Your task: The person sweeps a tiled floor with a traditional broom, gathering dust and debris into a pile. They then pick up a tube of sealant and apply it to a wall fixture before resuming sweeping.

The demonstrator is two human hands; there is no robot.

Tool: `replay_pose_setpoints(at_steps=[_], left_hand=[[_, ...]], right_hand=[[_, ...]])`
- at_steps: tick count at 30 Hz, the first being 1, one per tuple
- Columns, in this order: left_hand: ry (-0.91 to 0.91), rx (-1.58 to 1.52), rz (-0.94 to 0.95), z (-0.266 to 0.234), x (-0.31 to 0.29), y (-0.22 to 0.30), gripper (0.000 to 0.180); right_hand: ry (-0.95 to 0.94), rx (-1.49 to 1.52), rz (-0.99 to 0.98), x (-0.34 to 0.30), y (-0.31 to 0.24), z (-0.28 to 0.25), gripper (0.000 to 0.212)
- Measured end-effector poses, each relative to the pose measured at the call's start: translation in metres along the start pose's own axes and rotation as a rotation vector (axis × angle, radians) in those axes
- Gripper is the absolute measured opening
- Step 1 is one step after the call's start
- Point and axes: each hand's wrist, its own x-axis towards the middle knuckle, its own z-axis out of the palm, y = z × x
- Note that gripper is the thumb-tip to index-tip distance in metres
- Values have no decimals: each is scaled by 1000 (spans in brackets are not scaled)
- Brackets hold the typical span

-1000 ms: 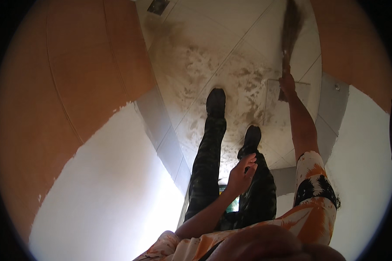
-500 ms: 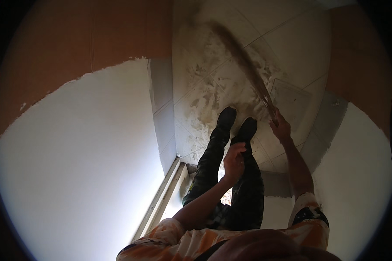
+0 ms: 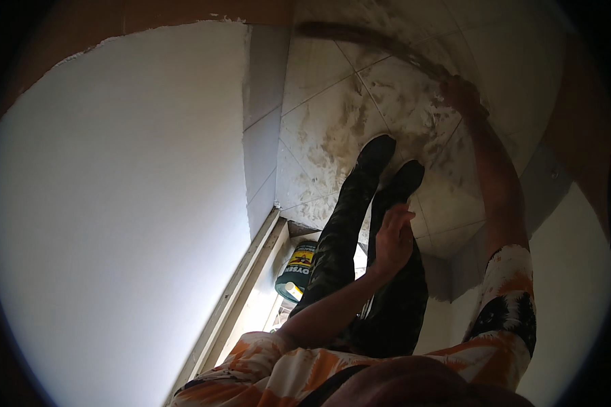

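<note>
From the head view, my right hand [image 3: 463, 95] reaches far right, its grip wrapped round a broom [image 3: 373, 42] whose blurred length sweeps across the dusty tiled floor [image 3: 319, 102]. My left hand [image 3: 392, 237] hangs empty, fingers loosely spread, above my boots [image 3: 387, 163]. I judge sweeping is mid-stroke; next comes drawing the dirt nearer.

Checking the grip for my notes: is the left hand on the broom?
No: the left hand hangs open and free above the legs, while the right hand alone grips the broom.
</note>
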Motion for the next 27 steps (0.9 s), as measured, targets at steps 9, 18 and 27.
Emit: replay_pose_setpoints(at_steps=[9, 18, 27], left_hand=[[11, -19, -72, -2, -3, -4, 18], [41, -20, -68, 9, 2, -6, 25], [8, 22, -122, 8, 3, 3, 25]], right_hand=[[104, 647, 24, -15, 43, -126, 58], [-187, 198, -368, -128, -20, 2, 64], [88, 74, 4, 52, 1, -69, 56]])
